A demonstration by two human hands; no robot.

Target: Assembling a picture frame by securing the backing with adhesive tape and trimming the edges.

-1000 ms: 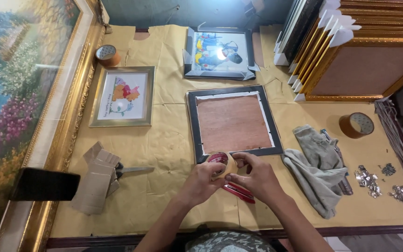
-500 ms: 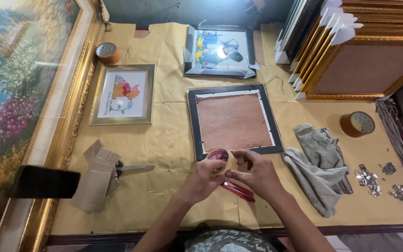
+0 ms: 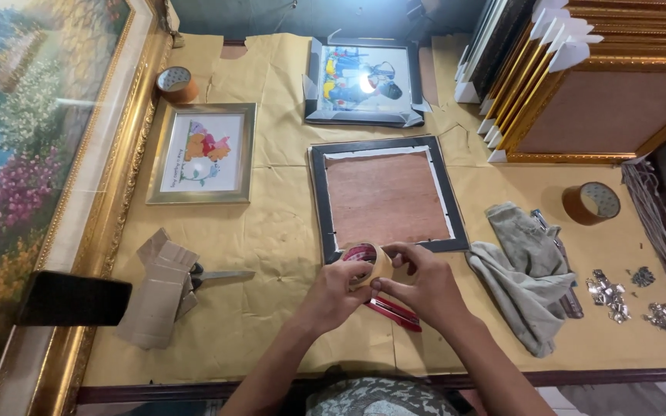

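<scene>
We see both hands meeting at about 6 o'clock on the paper-covered table (image 3: pixel 287 231), just below the lower edge of the black frame (image 3: pixel 388 197), which lies face down with its brown backing board up. The left hand (image 3: pixel 334 294) and the right hand (image 3: pixel 423 286) are closed together on a roll of tan tape (image 3: pixel 373 264) in a red dispenser, the left cupping it from the side and the right hand's fingers (image 3: pixel 397 251) pinching along its top edge. Compared with half a second ago, the hands remain in nearly the same spot and the roll is still held between them; only the right fingers appear to have crept slightly along the tape. A red-handled tool (image 3: pixel 395 313) lies under the right wrist, touching the table. At 3 o'clock a grey cloth (image 3: pixel 522 273) lies crumpled, with small metal clips (image 3: pixel 609 290) beyond it and a second brown tape roll (image 3: pixel 591 202) at 2 o'clock. At 9 o'clock sit scissors (image 3: pixel 217 276) beside folded cardboard (image 3: pixel 158 289). A small gold-framed picture (image 3: pixel 204 152) rests at 10 o'clock, a third tape roll (image 3: pixel 176 83) at 11, and a dark-framed picture (image 3: pixel 364 83) at 12.
</scene>
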